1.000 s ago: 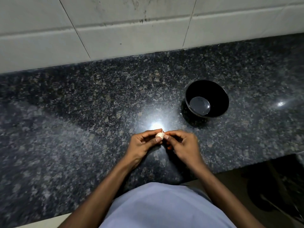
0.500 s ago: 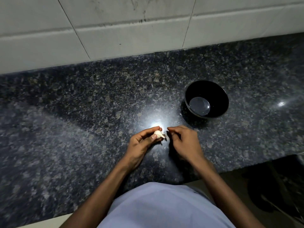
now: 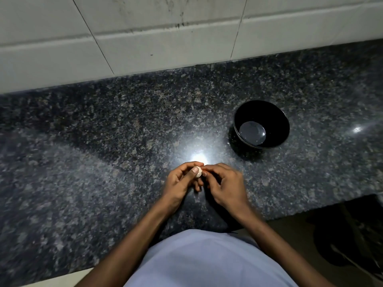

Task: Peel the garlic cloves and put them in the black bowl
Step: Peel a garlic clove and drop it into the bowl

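A small pale garlic clove sits between my two hands, low over the dark granite counter. My left hand pinches it between thumb and curled fingers. My right hand meets it from the right, its fingertips pinching at the clove's skin. The black bowl stands upright on the counter, up and to the right of my hands, and I see no garlic in it.
A white tiled wall rises behind the counter. The counter's front edge runs below my hands, with a dark floor area at the lower right. A bright light reflection glares just beyond the clove.
Half a second ago my right hand had pulled a little away from the clove; now its fingertips are back on it. The bowl has not moved.
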